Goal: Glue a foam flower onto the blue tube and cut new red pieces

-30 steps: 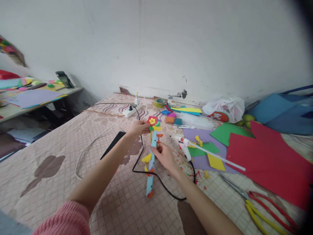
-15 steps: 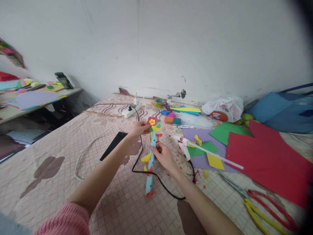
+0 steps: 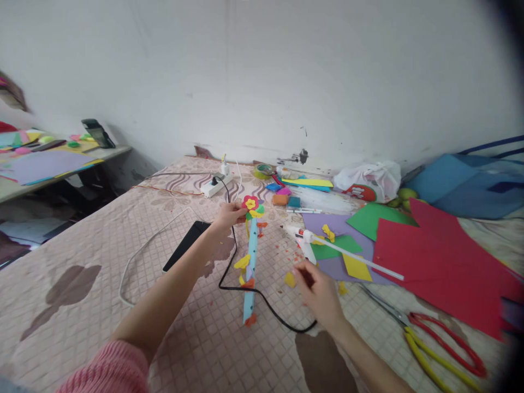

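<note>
My left hand (image 3: 230, 214) pinches the top end of a light-blue paper strip (image 3: 250, 256), beside a red flower with a yellow centre (image 3: 251, 203). Green leaf-like pieces sit just below the flower. Yellow and orange paper pieces stick out along the strip, and dark dots mark it. My right hand (image 3: 321, 297) is off the strip, fingers loosely curled with a gap showing at the thumb. It is just below the handle of a white glue gun (image 3: 301, 240). A yellow paper scrap (image 3: 290, 279) is by its fingertips; whether they touch it I cannot tell.
A black cable (image 3: 266, 300) crosses near the strip. To the right lie scissors (image 3: 409, 322), red sheets (image 3: 426, 262) and green sheets (image 3: 379, 218). A black flat device (image 3: 186, 245) lies left, a power strip (image 3: 216, 184) behind. A plastic bag (image 3: 370, 180) rests by the wall.
My right hand has let go of the strip and moved right and toward me, near the glue gun. My left hand keeps its hold at the flower end.
</note>
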`<control>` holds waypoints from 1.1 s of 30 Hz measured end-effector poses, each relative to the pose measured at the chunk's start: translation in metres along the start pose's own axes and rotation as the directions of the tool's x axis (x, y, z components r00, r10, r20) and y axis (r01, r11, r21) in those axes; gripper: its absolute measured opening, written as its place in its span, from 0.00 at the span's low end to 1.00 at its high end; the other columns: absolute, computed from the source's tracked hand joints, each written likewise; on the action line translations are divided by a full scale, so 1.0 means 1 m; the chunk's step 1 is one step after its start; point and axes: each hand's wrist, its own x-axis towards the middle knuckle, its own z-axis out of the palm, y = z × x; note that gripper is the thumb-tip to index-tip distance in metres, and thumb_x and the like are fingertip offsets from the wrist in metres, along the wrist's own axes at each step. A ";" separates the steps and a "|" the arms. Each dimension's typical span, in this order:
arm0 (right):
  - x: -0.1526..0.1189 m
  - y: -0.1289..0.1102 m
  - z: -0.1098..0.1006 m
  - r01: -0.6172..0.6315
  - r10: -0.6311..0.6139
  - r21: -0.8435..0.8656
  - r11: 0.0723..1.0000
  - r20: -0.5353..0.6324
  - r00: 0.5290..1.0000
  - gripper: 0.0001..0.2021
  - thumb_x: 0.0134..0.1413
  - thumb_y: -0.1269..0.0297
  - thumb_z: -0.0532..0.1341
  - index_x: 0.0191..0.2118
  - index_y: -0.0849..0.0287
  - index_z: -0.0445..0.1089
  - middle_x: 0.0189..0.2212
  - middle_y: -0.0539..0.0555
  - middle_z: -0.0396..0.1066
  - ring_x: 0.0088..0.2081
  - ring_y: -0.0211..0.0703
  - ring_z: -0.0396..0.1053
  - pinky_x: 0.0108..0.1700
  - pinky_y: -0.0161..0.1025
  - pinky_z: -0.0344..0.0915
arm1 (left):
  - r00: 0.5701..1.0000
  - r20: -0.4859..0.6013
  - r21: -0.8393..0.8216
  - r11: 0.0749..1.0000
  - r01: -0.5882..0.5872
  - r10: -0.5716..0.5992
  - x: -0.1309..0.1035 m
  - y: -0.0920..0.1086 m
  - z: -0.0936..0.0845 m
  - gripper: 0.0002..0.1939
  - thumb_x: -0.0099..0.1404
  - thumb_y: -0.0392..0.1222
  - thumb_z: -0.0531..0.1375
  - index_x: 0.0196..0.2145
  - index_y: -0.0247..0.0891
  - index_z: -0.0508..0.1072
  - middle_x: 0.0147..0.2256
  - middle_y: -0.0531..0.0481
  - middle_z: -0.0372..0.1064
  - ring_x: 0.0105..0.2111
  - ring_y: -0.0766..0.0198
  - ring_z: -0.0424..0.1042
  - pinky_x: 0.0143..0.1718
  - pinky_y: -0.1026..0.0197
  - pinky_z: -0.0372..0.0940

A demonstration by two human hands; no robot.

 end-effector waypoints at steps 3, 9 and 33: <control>0.000 0.024 -0.020 -0.073 0.068 -0.033 0.997 -0.128 0.989 0.11 0.55 0.56 0.54 0.32 0.59 0.65 0.25 0.52 0.68 0.26 0.41 0.65 0.30 0.36 0.62 | 1.000 0.003 -0.003 1.000 0.001 -0.001 0.000 -0.001 -0.001 0.11 0.50 0.35 0.66 0.24 0.33 0.65 0.22 0.51 0.71 0.23 0.69 0.71 0.30 0.65 0.67; 0.045 0.048 -0.029 0.029 -0.087 -0.323 0.946 -0.169 0.982 0.20 0.47 0.51 0.59 0.41 0.61 0.66 0.33 0.57 0.69 0.35 0.47 0.67 0.37 0.41 0.63 | 1.000 -0.014 -0.002 1.000 -0.001 0.001 0.004 -0.008 -0.002 0.10 0.51 0.34 0.65 0.24 0.33 0.65 0.21 0.51 0.70 0.22 0.70 0.71 0.29 0.66 0.67; 0.068 0.047 -0.005 -0.035 0.005 -0.348 0.937 -0.086 0.996 0.15 0.52 0.52 0.54 0.29 0.59 0.68 0.22 0.56 0.70 0.26 0.47 0.67 0.28 0.38 0.59 | 0.996 0.001 -0.034 0.996 0.087 -0.087 0.006 -0.022 -0.008 0.10 0.54 0.36 0.64 0.27 0.34 0.65 0.25 0.48 0.73 0.28 0.64 0.75 0.35 0.59 0.70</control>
